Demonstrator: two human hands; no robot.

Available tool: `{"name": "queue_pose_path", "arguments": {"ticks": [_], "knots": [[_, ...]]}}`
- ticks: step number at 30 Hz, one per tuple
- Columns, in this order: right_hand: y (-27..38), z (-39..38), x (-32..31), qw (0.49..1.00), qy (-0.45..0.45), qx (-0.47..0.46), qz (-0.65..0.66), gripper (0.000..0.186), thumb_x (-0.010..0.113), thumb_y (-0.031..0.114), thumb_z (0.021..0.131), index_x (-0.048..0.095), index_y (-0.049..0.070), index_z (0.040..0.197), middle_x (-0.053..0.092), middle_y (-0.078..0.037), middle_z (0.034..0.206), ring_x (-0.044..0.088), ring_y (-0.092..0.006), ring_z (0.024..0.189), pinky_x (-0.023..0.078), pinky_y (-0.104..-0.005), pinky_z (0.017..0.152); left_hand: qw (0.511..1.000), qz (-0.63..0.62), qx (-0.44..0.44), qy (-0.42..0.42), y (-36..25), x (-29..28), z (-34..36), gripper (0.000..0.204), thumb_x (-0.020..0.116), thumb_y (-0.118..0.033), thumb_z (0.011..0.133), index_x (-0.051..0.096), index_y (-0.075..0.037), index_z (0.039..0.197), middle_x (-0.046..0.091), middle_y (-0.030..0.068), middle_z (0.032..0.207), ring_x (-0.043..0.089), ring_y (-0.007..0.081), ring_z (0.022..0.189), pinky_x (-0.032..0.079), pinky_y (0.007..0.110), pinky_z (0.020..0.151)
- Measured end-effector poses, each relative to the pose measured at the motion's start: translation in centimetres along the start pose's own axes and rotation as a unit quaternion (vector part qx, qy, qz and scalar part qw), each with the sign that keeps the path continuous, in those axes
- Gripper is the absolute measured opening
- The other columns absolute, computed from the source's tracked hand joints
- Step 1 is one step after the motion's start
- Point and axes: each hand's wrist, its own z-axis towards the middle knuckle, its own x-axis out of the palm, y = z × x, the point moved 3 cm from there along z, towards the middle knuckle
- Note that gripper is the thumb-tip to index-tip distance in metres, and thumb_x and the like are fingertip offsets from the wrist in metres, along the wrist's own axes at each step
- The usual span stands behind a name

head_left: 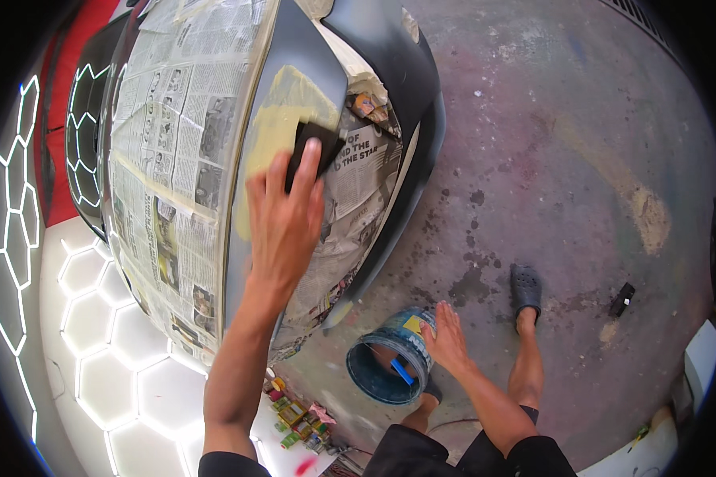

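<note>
My left hand [285, 219] is closed on a black sanding block [326, 145], slightly blurred. It presses the block against a patch of yellow filler [293, 91] on a grey car panel [304, 49]. Taped newspaper [155, 127] covers the bodywork left of the panel, and more newspaper [358, 187] fills the opening on its right. Lower down, my right hand [449, 340] holds nothing, its fingers stretched out. It overlaps the side of a dark blue bucket [358, 355]; whether it touches the bucket I cannot tell. A blue strip-like thing [403, 371] shows inside the bucket.
The dark bumper edge [423, 87] curves beside the papered opening. My foot in a grey clog [525, 288] stands on the stained concrete floor [549, 183]. A small black object [622, 300] lies farther right. Several small colourful packages [294, 415] are clustered at the lower left.
</note>
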Motion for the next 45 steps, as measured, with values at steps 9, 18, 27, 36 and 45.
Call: {"name": "queue_pose_path", "arguments": {"ticks": [9, 18, 27, 36, 45], "knots": [[0.8, 0.4, 0.4, 1.0, 0.011, -0.011, 0.004, 0.072, 0.059, 0.036, 0.107, 0.043, -0.015, 0.156, 0.042, -0.036, 0.164, 0.038, -0.0471, 0.156, 0.027, -0.0533, 0.131, 0.996, 0.086, 0.021, -0.009, -2.2, -0.1, 3.0, 0.077, 0.081, 0.003, 0.08, 0.06, -0.014, 0.152, 0.054, 0.0146, 0.138, 0.05, 0.035, 0.105, 0.048, 0.046, 0.094], [0.7, 0.8, 0.7, 1.0, -0.004, -0.014, 0.009, 0.073, 0.059, 0.036, 0.107, 0.043, -0.015, 0.156, 0.043, -0.035, 0.163, 0.038, -0.0466, 0.156, 0.026, -0.0531, 0.131, 0.993, 0.114, 0.03, -0.013, -2.1, -0.2, 4.4, 0.067, 0.078, -0.001, 0.083, 0.062, -0.015, 0.148, 0.054, 0.0113, 0.132, 0.051, 0.0331, 0.104, 0.048, 0.045, 0.092], [0.5, 0.3, 1.2, 1.0, 0.014, -0.011, -0.008, 0.071, 0.061, 0.034, 0.106, 0.045, -0.015, 0.154, 0.044, -0.035, 0.163, 0.039, -0.0476, 0.155, 0.027, -0.0532, 0.131, 1.0, 0.014, 0.012, 0.02, 2.5, -3.0, -14.6, 0.07, 0.081, -0.002, 0.091, 0.059, -0.015, 0.156, 0.057, 0.0182, 0.144, 0.056, 0.0384, 0.12, 0.046, 0.048, 0.106], [-0.2, 0.1, 2.2, 0.998, 0.055, -0.012, -0.033, 0.072, 0.061, 0.034, 0.105, 0.044, -0.015, 0.155, 0.044, -0.037, 0.162, 0.039, -0.0487, 0.155, 0.027, -0.0535, 0.131, 0.999, -0.005, -0.002, -0.032, 3.1, -1.1, -7.7, 0.067, 0.078, -0.012, 0.096, 0.054, -0.008, 0.158, 0.061, 0.017, 0.143, 0.056, 0.0365, 0.119, 0.047, 0.047, 0.105], [1.0, 0.0, 2.9, 0.996, 0.07, -0.03, -0.043, 0.072, 0.063, 0.032, 0.105, 0.043, -0.015, 0.155, 0.044, -0.036, 0.162, 0.039, -0.0489, 0.154, 0.027, -0.0532, 0.13, 0.998, 0.002, -0.056, -0.023, 4.3, -2.4, -5.6, 0.072, 0.079, -0.006, 0.094, 0.05, -0.003, 0.159, 0.06, 0.017, 0.149, 0.058, 0.0363, 0.123, 0.045, 0.047, 0.108]]}}
